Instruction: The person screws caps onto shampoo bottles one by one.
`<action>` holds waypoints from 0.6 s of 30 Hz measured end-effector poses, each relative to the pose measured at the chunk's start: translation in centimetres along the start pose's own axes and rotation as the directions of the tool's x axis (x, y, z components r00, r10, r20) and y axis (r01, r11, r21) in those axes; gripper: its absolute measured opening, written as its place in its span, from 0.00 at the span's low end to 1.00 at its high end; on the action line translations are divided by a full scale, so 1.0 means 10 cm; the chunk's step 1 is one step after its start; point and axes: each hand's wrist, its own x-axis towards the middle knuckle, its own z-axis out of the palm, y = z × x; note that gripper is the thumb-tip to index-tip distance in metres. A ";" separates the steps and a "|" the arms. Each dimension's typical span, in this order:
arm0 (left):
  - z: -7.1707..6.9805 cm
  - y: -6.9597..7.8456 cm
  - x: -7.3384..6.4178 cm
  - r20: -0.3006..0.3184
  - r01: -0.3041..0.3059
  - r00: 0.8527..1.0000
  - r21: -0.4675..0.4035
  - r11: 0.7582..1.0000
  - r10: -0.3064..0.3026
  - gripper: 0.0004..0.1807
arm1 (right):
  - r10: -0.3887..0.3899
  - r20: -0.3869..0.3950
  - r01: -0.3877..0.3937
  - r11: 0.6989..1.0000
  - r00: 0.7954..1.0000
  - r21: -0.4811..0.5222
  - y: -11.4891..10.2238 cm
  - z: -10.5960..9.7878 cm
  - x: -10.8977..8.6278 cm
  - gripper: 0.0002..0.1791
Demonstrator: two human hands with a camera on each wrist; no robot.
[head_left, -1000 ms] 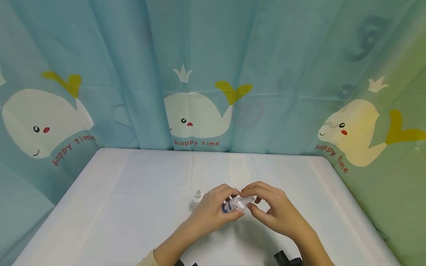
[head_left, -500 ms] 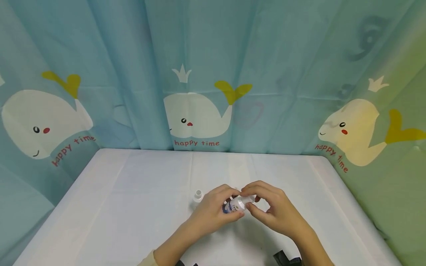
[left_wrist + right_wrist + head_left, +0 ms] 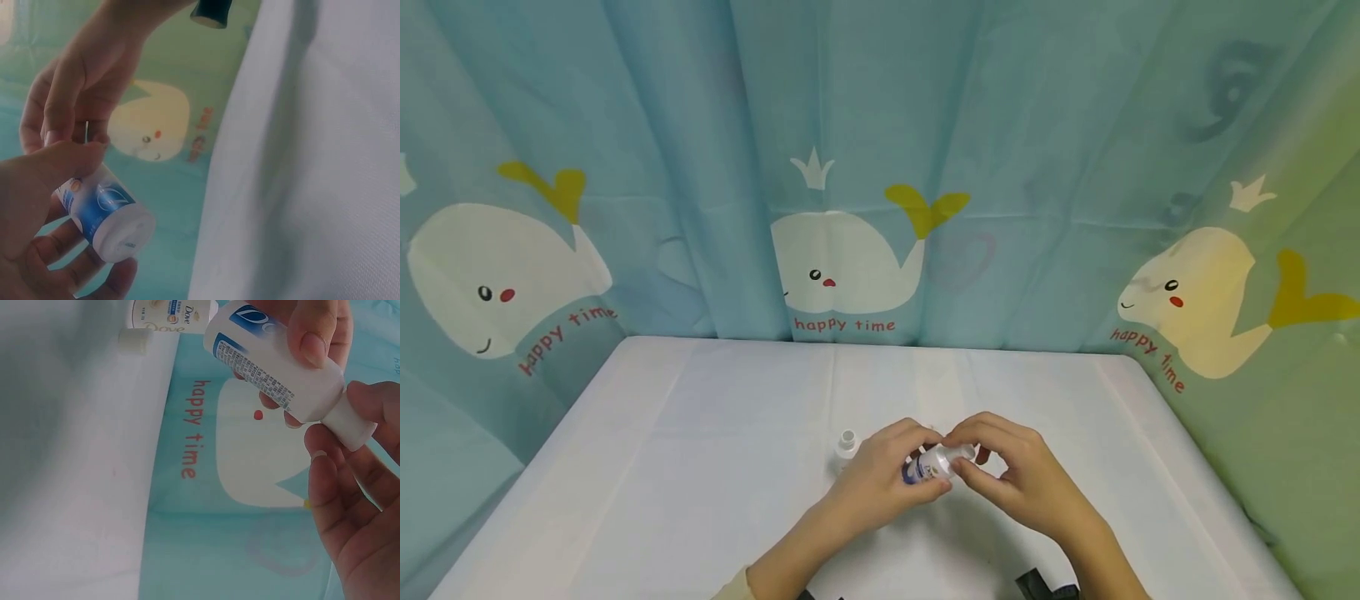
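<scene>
In the head view my left hand grips a small white lotion bottle with a blue label, tilted above the table. Its round base faces the left wrist camera. My right hand pinches the white cap at the bottle's neck between thumb and fingers. The cap sits at the end of the neck in the right wrist view. Behind my left hand a second white bottle stands upright, its neck uncapped, partly hidden by that hand. Dove lettering shows on this second bottle in the right wrist view.
A loose white cap lies on the table by the second bottle. The white-covered table ends at a blue-green curtain printed with whales. Black straps show near the wrists at the front.
Both hands and the held bottle stay in almost the same place. My right thumb has shifted slightly along the cap.
</scene>
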 end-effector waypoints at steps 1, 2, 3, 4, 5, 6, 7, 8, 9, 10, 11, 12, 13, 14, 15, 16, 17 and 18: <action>0.00 0.00 0.00 0.000 0.002 1.000 -0.003 1.000 -0.002 0.18 | 0.003 0.002 -0.003 1.000 1.000 -0.001 0.00 0.00 0.00 0.20; 0.00 0.00 0.00 -0.001 0.003 1.000 -0.006 1.000 -0.003 0.18 | 0.008 0.005 -0.008 1.000 1.000 -0.002 0.00 0.00 0.00 0.20; 0.00 0.00 0.00 -0.003 0.003 1.000 -0.009 1.000 -0.003 0.18 | 0.012 0.008 -0.012 1.000 1.000 -0.009 0.00 0.00 -0.01 0.20; 0.00 0.00 0.00 -0.003 0.006 1.000 -0.010 1.000 -0.006 0.18 | 0.014 0.013 -0.014 1.000 1.000 -0.016 0.00 -0.01 -0.01 0.21; 0.00 0.00 0.00 -0.005 0.006 1.000 -0.011 1.000 -0.006 0.18 | 0.016 0.018 -0.016 1.000 1.000 -0.024 0.00 -0.02 -0.01 0.21; 0.00 0.00 0.00 -0.007 0.004 1.000 -0.012 1.000 -0.004 0.18 | 0.017 0.023 -0.016 0.999 1.000 -0.030 -0.01 -0.02 -0.01 0.22; 0.00 0.00 0.00 -0.008 0.001 1.000 -0.010 1.000 -0.001 0.18 | 0.012 0.029 -0.011 0.999 0.999 -0.034 -0.01 -0.03 -0.01 0.23; 0.00 -0.01 0.00 -0.010 -0.003 1.000 -0.007 1.000 0.003 0.18 | 0.005 0.037 -0.004 0.999 0.999 -0.035 -0.02 -0.04 0.00 0.24; 0.00 -0.01 0.00 -0.010 -0.003 1.000 -0.006 1.000 0.003 0.18 | -0.006 0.044 0.007 0.999 0.999 -0.034 -0.02 -0.05 0.00 0.25; 0.00 -0.01 0.00 -0.009 -0.005 1.000 -0.002 1.000 0.005 0.18 | -0.017 0.053 0.018 0.999 0.998 -0.027 -0.03 -0.05 0.00 0.25; 0.00 -0.01 0.00 -0.010 -0.008 1.000 -0.002 1.000 0.008 0.18 | -0.026 0.059 0.027 0.999 0.998 -0.020 -0.03 -0.06 0.00 0.26; 0.00 -0.02 0.00 -0.011 -0.010 1.000 0.000 1.000 0.010 0.18 | -0.035 0.064 0.036 0.999 0.997 -0.012 -0.03 -0.06 0.01 0.26; 0.00 -0.02 0.00 -0.013 -0.012 1.000 0.001 1.000 0.012 0.18 | -0.042 0.068 0.043 0.999 0.997 -0.004 -0.03 -0.06 0.01 0.26; 0.00 -0.02 0.00 -0.016 -0.015 1.000 0.001 1.000 0.015 0.18 | -0.044 0.070 0.044 0.999 0.997 0.002 -0.02 -0.06 0.01 0.26; 0.00 -0.02 0.00 -0.018 -0.015 1.000 0.001 1.000 0.015 0.19 | -0.045 0.070 0.044 0.999 0.997 0.006 -0.02 -0.06 0.01 0.25; 0.01 -0.02 0.00 -0.019 -0.016 1.000 0.001 1.000 0.016 0.18 | -0.043 0.068 0.043 0.999 0.997 0.009 -0.01 -0.06 0.00 0.25; 0.01 -0.02 0.00 -0.021 -0.016 1.000 -0.001 1.000 0.016 0.18 | -0.041 0.065 0.040 0.999 0.997 0.011 0.00 -0.06 0.00 0.25; 0.00 -0.02 0.00 -0.021 -0.016 1.000 -0.001 1.000 0.016 0.18 | -0.036 0.062 0.035 0.999 0.997 0.015 0.01 -0.06 0.00 0.25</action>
